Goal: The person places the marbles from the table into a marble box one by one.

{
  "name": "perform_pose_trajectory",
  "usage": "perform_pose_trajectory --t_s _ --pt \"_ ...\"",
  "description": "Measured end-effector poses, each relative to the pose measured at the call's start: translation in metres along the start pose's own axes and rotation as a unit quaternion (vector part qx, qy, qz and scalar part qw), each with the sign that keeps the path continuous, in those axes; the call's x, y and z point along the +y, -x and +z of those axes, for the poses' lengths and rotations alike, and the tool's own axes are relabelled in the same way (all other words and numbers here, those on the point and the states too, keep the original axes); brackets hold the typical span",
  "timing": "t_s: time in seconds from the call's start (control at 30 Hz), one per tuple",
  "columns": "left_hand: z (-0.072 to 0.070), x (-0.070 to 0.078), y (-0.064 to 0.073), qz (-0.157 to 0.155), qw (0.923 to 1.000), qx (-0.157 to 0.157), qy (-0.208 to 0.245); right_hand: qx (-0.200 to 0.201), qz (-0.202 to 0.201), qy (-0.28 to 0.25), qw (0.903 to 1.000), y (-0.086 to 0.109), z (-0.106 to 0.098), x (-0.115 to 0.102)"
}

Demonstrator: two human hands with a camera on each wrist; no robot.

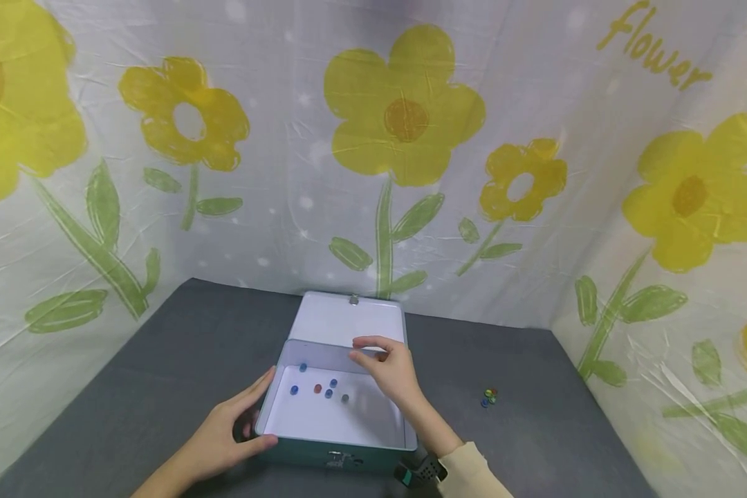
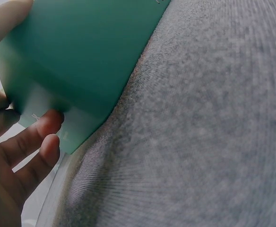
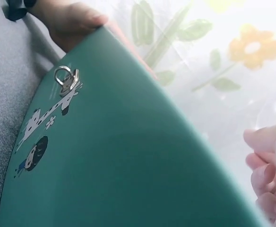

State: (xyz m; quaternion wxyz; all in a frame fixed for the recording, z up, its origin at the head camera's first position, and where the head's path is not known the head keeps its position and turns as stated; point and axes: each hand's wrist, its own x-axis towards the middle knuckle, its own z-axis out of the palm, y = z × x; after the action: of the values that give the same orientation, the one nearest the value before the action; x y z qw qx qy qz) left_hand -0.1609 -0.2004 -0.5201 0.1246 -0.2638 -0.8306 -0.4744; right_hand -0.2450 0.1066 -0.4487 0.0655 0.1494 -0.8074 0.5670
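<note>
A green tin box [image 1: 305,451] with a white inside stands on the dark table, its lid [image 1: 339,317] tipped back. Several small glassy marbles lie on its floor: blue ones such as the blue marble [image 1: 294,390], a red marble [image 1: 317,389] and a greyish marble [image 1: 345,398]. My left hand [image 1: 220,432] grips the box's near left corner, thumb at the front rim and fingers along the left side. Over the right part of the box hovers my right hand [image 1: 391,366], thumb and forefinger bent with a gap between them; nothing shows in them.
Right of the box, a small cluster of coloured marbles [image 1: 489,397] lies on the table [image 1: 535,443]. A metal clasp [image 3: 68,81] sticks out from the box's front, beside a printed giraffe. A white curtain [image 1: 274,207] with yellow flowers hangs around the table's back and sides.
</note>
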Motion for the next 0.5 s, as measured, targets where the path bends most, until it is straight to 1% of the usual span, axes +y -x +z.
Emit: perform_pose_trajectory --t_s 0.23,0.5 --pt "0.001 -0.001 0.001 -0.003 1.0000 0.001 -0.001 0.003 -0.003 -0.005 1.0000 0.006 -0.010 -0.001" --pt "0.000 -0.001 0.000 0.000 1.0000 0.002 -0.005 0.021 0.001 -0.014 0.9997 0.012 -0.029 0.004"
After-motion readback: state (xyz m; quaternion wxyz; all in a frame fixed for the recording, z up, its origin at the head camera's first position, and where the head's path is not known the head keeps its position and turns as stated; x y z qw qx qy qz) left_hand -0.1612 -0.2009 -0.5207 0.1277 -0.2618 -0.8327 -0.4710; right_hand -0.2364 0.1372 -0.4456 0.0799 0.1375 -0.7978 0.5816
